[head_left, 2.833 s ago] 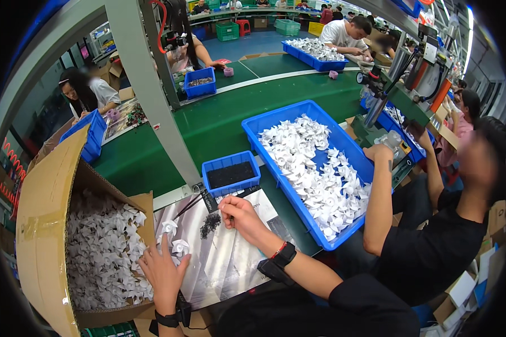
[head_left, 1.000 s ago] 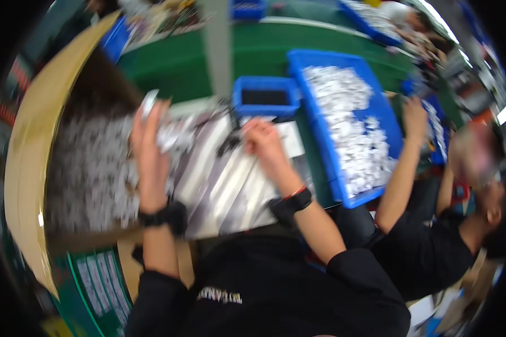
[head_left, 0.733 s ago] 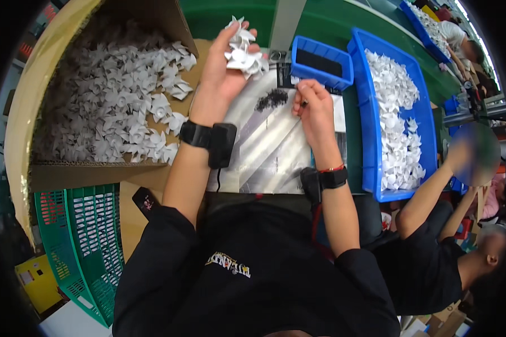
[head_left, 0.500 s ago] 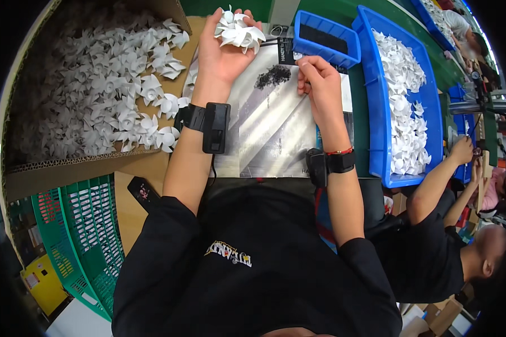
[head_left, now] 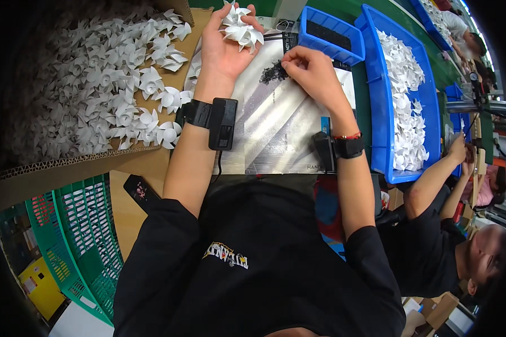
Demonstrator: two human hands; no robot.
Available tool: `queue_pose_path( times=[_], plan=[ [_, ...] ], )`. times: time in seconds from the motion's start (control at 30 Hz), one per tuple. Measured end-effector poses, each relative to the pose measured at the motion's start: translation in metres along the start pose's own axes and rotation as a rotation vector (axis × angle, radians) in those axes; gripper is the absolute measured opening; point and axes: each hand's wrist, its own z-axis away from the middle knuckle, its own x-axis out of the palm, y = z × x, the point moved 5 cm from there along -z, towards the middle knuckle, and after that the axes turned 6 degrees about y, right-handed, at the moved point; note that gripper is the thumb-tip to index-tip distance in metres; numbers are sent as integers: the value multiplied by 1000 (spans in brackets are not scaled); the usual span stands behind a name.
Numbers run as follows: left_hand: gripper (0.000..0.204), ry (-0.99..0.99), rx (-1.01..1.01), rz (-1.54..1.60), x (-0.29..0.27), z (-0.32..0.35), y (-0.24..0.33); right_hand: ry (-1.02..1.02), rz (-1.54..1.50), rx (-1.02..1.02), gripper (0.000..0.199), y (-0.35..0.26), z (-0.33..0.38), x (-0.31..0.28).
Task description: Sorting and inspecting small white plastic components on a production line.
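My left hand (head_left: 218, 59), palm up with its fingers curled, holds a few white plastic fan impellers (head_left: 244, 35) above the far edge of a printed sheet (head_left: 264, 132). My right hand (head_left: 315, 70) is at the right edge of a small pile of tiny black parts (head_left: 271, 74) on that sheet. Its thumb and forefinger are pinched together; whatever may be between them is too small to make out. Both wrists wear black strapped devices.
A large cardboard box (head_left: 84, 163) full of white impellers stands on the left. Beyond my right hand is a small blue bin (head_left: 337, 53) of black parts, with a long blue bin (head_left: 381, 112) of impellers beside it. A green crate (head_left: 67, 236) stands lower left. A co-worker (head_left: 427, 247) sits at right.
My right hand has moved left, from near the small blue bin to the black pile. My left hand still holds the impellers, nearly in the same place.
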Motion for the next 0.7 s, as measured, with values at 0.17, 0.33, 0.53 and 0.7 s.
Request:
queue_pose_path(
  times=[0.17,0.33,0.53,0.7],
  plan=[
    [33,27,-18,-221,11,-7,-7,13,300,-94,14,1,-18,-6],
    [36,38,-48,-327,3,-2,-7,-101,652,-72,15,-3,-28,17],
    [36,89,-43,-378,-2,3,-8,-153,637,-146,19,-31,-28,20],
    [35,164,49,-484,8,7,-10,-314,717,-132,20,-32,-32,20]
  ],
)
